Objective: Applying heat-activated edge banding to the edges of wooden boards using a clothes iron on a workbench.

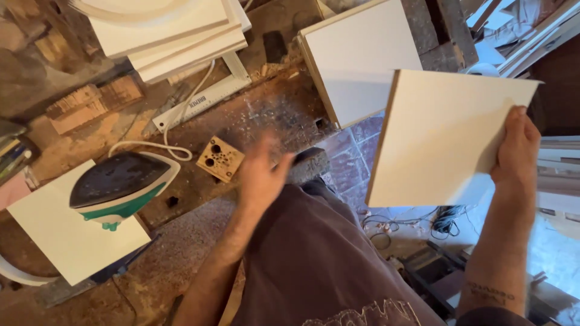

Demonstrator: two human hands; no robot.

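I see a worn, dusty wooden workbench [241,121]. My right hand [516,157] pinches a white square board [441,139] by its edge at the right; it could slip. My blurred left hand [261,178], fingers loosely open, moves near the standing green-white iron [121,190].

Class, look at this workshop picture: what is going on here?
A person at a worn wooden workbench holds a white square panel up in the right hand. The left hand, blurred, hovers over the bench edge, holding nothing visible. A clothes iron rests on another white panel; more panels are stacked behind.
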